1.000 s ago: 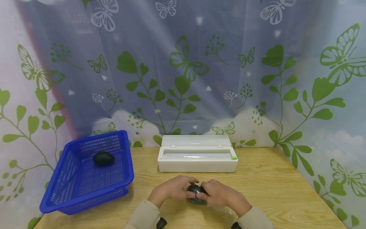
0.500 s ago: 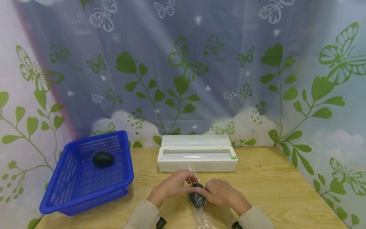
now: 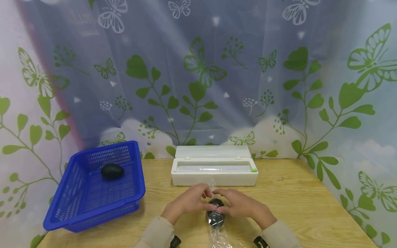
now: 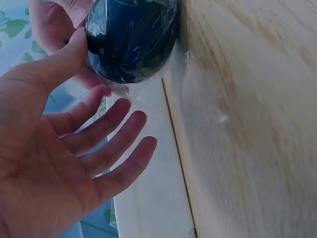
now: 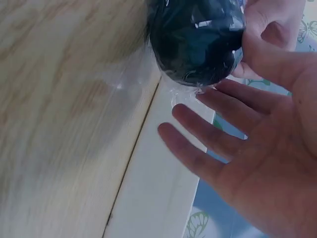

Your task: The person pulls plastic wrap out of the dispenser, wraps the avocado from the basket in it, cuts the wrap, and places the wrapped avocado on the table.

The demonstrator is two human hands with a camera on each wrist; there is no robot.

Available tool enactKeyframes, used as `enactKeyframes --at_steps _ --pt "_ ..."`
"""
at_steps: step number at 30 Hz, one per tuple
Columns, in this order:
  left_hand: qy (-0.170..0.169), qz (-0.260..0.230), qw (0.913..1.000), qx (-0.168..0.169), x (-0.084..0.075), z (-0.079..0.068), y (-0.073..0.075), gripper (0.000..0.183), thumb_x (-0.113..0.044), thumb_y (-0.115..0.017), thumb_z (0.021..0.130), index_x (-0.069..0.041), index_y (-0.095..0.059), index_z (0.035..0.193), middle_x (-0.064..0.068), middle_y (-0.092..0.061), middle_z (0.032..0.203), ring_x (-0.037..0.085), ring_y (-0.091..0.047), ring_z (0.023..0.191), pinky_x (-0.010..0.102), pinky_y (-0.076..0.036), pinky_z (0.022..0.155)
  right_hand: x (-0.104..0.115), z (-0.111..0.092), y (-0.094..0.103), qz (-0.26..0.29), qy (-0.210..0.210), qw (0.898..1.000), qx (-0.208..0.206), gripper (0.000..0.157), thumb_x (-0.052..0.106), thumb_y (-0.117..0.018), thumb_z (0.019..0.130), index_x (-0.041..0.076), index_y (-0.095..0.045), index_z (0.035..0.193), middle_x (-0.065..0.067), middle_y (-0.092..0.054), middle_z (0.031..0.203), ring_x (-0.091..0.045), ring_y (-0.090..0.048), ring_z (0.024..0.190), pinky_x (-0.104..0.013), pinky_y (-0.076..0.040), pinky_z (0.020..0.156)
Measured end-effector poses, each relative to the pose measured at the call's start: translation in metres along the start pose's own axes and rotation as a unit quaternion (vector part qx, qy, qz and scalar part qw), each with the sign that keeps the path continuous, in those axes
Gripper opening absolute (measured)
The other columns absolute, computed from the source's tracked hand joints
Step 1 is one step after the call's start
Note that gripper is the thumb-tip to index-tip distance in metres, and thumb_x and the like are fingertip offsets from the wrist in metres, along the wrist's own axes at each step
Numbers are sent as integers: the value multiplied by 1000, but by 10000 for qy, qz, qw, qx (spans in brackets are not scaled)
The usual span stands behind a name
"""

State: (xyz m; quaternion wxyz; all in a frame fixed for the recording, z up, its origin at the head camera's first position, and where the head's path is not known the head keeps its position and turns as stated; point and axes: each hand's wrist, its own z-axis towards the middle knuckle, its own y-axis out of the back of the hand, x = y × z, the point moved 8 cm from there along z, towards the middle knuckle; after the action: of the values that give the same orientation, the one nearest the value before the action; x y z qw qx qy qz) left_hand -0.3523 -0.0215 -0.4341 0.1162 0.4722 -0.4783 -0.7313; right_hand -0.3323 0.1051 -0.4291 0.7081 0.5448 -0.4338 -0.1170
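A dark green avocado (image 3: 216, 217), covered in clear cling film (image 3: 218, 237), sits on the table between both hands. The film trails loose toward the near edge, and a short end sticks up at the far side. My left hand (image 3: 193, 200) has its thumb on top of the avocado and its index fingertip at the film by the far end. Mirroring it, my right hand (image 3: 243, 205) holds the avocado's other side with thumb and index finger. In the left wrist view the other left fingers (image 4: 133, 134) are spread loosely off the avocado (image 4: 131, 39); the right wrist view shows likewise.
Behind the hands stands a white cling film box (image 3: 214, 179), lid raised, a green slider at its right end. A blue plastic basket (image 3: 141, 175) on the left holds another dark avocado (image 3: 112, 171). A patterned curtain (image 3: 248, 113) borders the wooden table (image 3: 297, 206).
The avocado has turned from crosswise to lengthwise, and its film tails now show at both ends. The right fingers have reached forward to the far end. Basket and box have not moved.
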Motion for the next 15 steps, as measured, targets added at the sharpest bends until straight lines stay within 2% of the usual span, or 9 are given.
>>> enactKeyframes --at_steps 4,8,15 --pt "107 -44 9996 250 2 0 -6 51 -42 -84 86 -9 -68 120 4 -71 117 20 -67 109 33 -56 95 -7 -3 -5 218 -209 9990 331 63 34 -71 98 -1 -51 148 -20 -58 148 -38 -56 136 -57 -46 113" --pt "224 -166 9981 555 4 -2 -12 57 -42 -82 88 -7 -67 130 5 -72 121 19 -67 112 34 -55 97 -10 -4 -7 395 -227 9979 454 67 39 -72 97 -2 -52 146 -21 -60 144 -38 -60 130 -56 -49 109" --pt "273 -270 9956 852 3 -6 -12 54 -39 -79 91 -6 -67 132 6 -74 118 19 -68 110 33 -56 96 -9 -3 -8 578 -126 9972 457 59 39 -72 97 -1 -60 137 -13 -68 133 -28 -66 116 -42 -56 99"
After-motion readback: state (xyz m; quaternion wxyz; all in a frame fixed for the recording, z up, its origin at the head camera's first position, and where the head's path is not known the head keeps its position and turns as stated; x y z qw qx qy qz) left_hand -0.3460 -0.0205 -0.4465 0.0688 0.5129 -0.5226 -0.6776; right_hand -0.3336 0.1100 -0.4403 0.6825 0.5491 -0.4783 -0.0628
